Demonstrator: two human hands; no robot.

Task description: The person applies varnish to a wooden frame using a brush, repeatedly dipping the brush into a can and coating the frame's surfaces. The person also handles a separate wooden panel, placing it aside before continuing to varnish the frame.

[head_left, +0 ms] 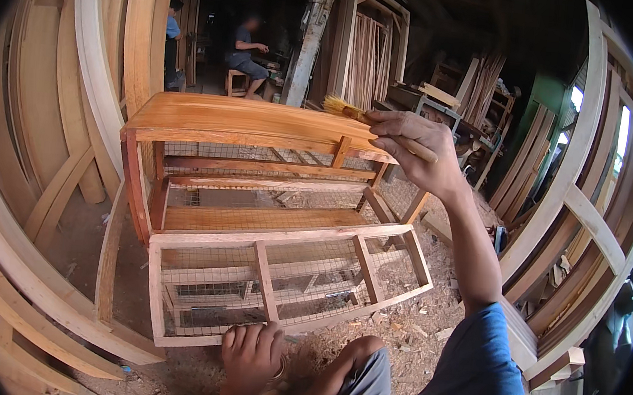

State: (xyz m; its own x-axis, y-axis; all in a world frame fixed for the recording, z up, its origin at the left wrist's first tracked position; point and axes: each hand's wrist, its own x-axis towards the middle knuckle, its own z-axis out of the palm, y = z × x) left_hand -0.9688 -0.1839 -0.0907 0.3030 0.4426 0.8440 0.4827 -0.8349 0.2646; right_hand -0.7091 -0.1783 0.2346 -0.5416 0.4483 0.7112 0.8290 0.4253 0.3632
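My right hand (415, 142) is closed round a paintbrush (420, 150) with yellowish bristles. The bristles are just over the far right part of the cabinet's varnished wooden top (263, 121); whether they touch it I cannot tell. Below that top stands an open wooden frame with wire mesh. A mesh door panel (263, 268) in pale wood slopes down from its front toward me. At the panel's lower edge, my left hand (252, 350) has its fingers curled. A small round rim shows beside it, but what the fingers hold is hidden.
Long planks (61, 100) lean on the left. Large wooden frames (593, 222) stand on the right. Wood shavings (394, 347) litter the floor. At the back, a person (247, 48) sits on a stool near a post (308, 39), and another person (173, 34) is partly hidden by planks.
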